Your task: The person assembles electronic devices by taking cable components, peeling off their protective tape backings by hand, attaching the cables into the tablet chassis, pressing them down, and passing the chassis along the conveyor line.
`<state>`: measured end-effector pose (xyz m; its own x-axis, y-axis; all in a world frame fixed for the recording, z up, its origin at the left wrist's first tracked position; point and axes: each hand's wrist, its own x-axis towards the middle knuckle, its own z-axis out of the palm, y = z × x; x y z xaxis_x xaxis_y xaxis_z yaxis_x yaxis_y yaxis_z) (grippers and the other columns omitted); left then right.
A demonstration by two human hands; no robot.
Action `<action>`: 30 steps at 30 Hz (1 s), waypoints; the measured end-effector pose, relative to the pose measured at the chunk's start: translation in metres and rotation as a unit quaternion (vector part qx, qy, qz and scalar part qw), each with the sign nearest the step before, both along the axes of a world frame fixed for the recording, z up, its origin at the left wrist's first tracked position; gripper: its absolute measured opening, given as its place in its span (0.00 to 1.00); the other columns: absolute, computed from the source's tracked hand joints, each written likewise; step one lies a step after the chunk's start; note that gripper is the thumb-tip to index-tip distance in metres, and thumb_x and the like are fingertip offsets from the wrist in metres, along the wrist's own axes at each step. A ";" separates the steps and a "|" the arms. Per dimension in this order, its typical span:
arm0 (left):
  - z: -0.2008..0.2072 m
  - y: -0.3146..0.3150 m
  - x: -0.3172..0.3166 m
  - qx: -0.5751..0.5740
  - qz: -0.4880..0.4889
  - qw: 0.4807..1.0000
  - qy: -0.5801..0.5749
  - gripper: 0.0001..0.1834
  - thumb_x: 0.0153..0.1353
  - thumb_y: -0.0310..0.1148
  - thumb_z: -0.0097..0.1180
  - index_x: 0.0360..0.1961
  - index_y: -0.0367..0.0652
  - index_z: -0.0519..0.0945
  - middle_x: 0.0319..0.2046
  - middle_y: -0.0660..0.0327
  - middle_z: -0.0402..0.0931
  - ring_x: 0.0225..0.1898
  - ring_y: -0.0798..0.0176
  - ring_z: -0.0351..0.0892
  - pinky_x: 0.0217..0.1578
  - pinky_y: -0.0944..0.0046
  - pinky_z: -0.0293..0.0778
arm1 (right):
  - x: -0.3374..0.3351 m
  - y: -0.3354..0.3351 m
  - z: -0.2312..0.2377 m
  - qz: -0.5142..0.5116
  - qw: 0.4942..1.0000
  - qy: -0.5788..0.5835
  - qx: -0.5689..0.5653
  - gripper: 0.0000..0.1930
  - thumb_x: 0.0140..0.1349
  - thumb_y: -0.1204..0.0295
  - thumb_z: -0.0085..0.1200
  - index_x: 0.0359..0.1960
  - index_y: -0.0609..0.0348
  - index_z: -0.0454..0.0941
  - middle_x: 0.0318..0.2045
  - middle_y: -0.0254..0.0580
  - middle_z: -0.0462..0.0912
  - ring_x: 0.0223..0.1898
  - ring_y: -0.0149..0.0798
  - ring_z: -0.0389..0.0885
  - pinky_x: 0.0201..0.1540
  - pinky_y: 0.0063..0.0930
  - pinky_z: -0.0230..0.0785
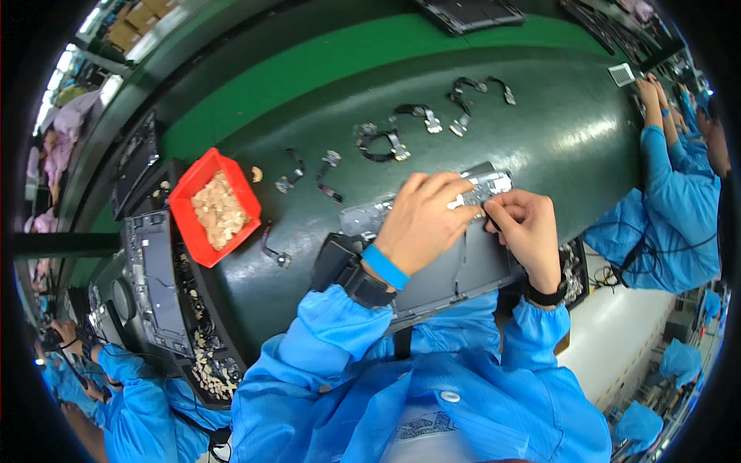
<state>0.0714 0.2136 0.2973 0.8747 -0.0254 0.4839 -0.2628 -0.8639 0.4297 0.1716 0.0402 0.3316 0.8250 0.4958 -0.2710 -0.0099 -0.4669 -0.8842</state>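
Note:
In front of me lies a dark grey, laptop-like casing [482, 258] with silver parts and circuit boards along its far edge. My left hand [428, 220] rests over that far part, back upward, its fingers extended across the boards. A small white piece [457, 202] shows beside its fingers. At the far right corner of the casing, my right hand [529, 231] pinches with thumb and forefinger at a small dark thing, too hidden to name. Several short black cables with silver connectors lie beyond the casing, one of them a looped cable [397, 147].
A red bin [189, 231] of small beige pieces stands on the green table [301, 224] to my left. Beyond it are a dark tray [224, 339] of small parts and another casing [158, 270]. Co-workers in blue sit at both sides; a belt with a dark panel [471, 14] runs behind.

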 end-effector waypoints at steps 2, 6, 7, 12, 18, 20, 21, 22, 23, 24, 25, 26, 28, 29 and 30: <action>-0.003 -0.003 0.002 0.011 0.003 1.000 -0.004 0.15 0.50 0.31 0.68 0.42 0.54 0.88 0.52 0.64 0.81 0.58 0.58 0.76 0.53 0.57 0.71 | 0.000 -0.005 -0.003 0.009 1.000 -0.006 0.015 0.08 0.65 0.75 0.60 0.34 0.71 0.83 0.19 0.37 0.84 0.17 0.21 0.73 0.20 0.18 0.63; -0.007 -0.005 0.001 -0.018 -0.011 1.000 -0.002 0.15 0.51 0.32 0.67 0.42 0.55 0.88 0.51 0.64 0.80 0.58 0.59 0.75 0.54 0.56 0.71 | -0.004 -0.005 -0.002 0.002 1.000 -0.006 0.000 0.08 0.67 0.74 0.59 0.35 0.71 0.83 0.20 0.36 0.84 0.17 0.21 0.72 0.20 0.17 0.62; -0.004 -0.004 0.001 -0.016 -0.009 1.000 0.000 0.15 0.51 0.31 0.67 0.42 0.54 0.88 0.51 0.64 0.80 0.58 0.59 0.75 0.54 0.56 0.71 | -0.003 -0.005 -0.002 -0.002 1.000 0.007 0.011 0.08 0.67 0.74 0.59 0.35 0.71 0.83 0.20 0.36 0.83 0.17 0.21 0.72 0.20 0.17 0.62; -0.004 0.002 0.003 -0.031 -0.012 0.999 -0.010 0.14 0.50 0.31 0.67 0.41 0.53 0.89 0.49 0.65 0.81 0.57 0.59 0.77 0.53 0.57 0.71 | -0.004 0.001 0.001 -0.004 1.000 0.001 0.018 0.09 0.69 0.73 0.58 0.37 0.71 0.83 0.21 0.35 0.83 0.18 0.21 0.73 0.21 0.17 0.63; -0.005 0.000 0.004 -0.033 -0.007 0.999 -0.011 0.13 0.50 0.31 0.67 0.40 0.52 0.89 0.47 0.64 0.82 0.55 0.59 0.77 0.52 0.57 0.71 | -0.006 0.002 -0.002 -0.011 1.000 -0.017 0.007 0.09 0.69 0.74 0.58 0.37 0.71 0.83 0.21 0.35 0.84 0.19 0.21 0.73 0.21 0.17 0.63; -0.005 -0.001 0.004 -0.032 -0.006 0.999 -0.011 0.13 0.50 0.31 0.67 0.40 0.52 0.89 0.47 0.64 0.82 0.55 0.59 0.77 0.52 0.57 0.71 | -0.006 0.001 -0.002 -0.012 1.000 -0.017 0.009 0.09 0.68 0.74 0.58 0.37 0.71 0.83 0.21 0.35 0.84 0.19 0.21 0.73 0.21 0.17 0.63; -0.006 -0.001 0.004 -0.029 -0.005 0.999 -0.011 0.13 0.50 0.31 0.67 0.40 0.52 0.89 0.48 0.64 0.82 0.55 0.59 0.77 0.52 0.57 0.71 | -0.007 0.001 -0.001 -0.012 1.000 -0.017 0.005 0.09 0.68 0.73 0.58 0.37 0.71 0.83 0.21 0.35 0.84 0.19 0.21 0.74 0.21 0.17 0.63; -0.005 -0.001 0.004 -0.030 -0.005 0.999 -0.011 0.13 0.50 0.31 0.67 0.40 0.52 0.89 0.48 0.64 0.82 0.55 0.59 0.77 0.52 0.57 0.71 | -0.007 0.001 0.000 -0.012 1.000 -0.018 0.002 0.10 0.68 0.73 0.58 0.37 0.71 0.83 0.21 0.35 0.84 0.19 0.21 0.74 0.21 0.18 0.63; -0.005 -0.001 0.004 -0.030 -0.007 0.999 -0.010 0.13 0.50 0.31 0.67 0.40 0.52 0.89 0.48 0.64 0.82 0.55 0.59 0.77 0.52 0.57 0.71 | -0.007 0.001 0.001 -0.012 1.000 -0.017 0.002 0.10 0.68 0.73 0.58 0.37 0.71 0.83 0.21 0.35 0.84 0.19 0.21 0.74 0.21 0.18 0.63; -0.005 -0.001 0.004 -0.030 -0.009 0.999 -0.008 0.13 0.50 0.31 0.67 0.40 0.52 0.89 0.48 0.64 0.82 0.55 0.59 0.77 0.52 0.57 0.71 | -0.008 0.002 0.002 -0.014 1.000 -0.015 -0.001 0.10 0.68 0.73 0.58 0.37 0.71 0.83 0.21 0.36 0.84 0.19 0.21 0.74 0.21 0.18 0.63; -0.005 -0.001 0.004 -0.030 -0.009 0.999 -0.007 0.13 0.50 0.31 0.67 0.40 0.52 0.89 0.48 0.64 0.82 0.55 0.59 0.77 0.52 0.57 0.71 | -0.008 0.002 0.003 -0.017 1.000 -0.013 -0.003 0.10 0.68 0.73 0.58 0.37 0.72 0.83 0.21 0.36 0.84 0.19 0.21 0.74 0.21 0.18 0.63; -0.005 -0.001 0.005 -0.028 -0.008 1.000 -0.010 0.13 0.50 0.31 0.67 0.40 0.52 0.89 0.48 0.64 0.82 0.55 0.59 0.77 0.52 0.57 0.71 | -0.007 0.002 0.002 -0.017 1.000 -0.012 -0.004 0.10 0.68 0.73 0.58 0.37 0.72 0.83 0.21 0.36 0.84 0.19 0.21 0.74 0.21 0.18 0.63; -0.005 -0.001 0.006 -0.025 -0.009 1.000 -0.013 0.14 0.50 0.31 0.67 0.40 0.52 0.89 0.48 0.64 0.82 0.55 0.59 0.77 0.52 0.57 0.71 | -0.005 0.002 0.002 -0.017 1.000 -0.012 -0.001 0.10 0.68 0.73 0.58 0.36 0.71 0.83 0.21 0.36 0.84 0.19 0.21 0.73 0.21 0.18 0.63; -0.003 -0.001 0.006 -0.023 -0.008 1.000 -0.010 0.14 0.50 0.31 0.67 0.40 0.52 0.89 0.48 0.64 0.82 0.55 0.59 0.77 0.51 0.57 0.71 | -0.005 0.002 0.002 -0.017 1.000 -0.012 0.000 0.10 0.68 0.73 0.58 0.36 0.71 0.83 0.21 0.36 0.84 0.19 0.21 0.73 0.21 0.18 0.63; -0.002 0.000 0.007 -0.020 -0.006 1.000 -0.007 0.14 0.50 0.31 0.67 0.40 0.52 0.89 0.47 0.64 0.82 0.54 0.59 0.77 0.51 0.57 0.71 | -0.004 0.003 0.003 -0.013 1.000 -0.013 0.000 0.10 0.68 0.73 0.58 0.36 0.71 0.83 0.21 0.36 0.84 0.18 0.21 0.73 0.21 0.18 0.63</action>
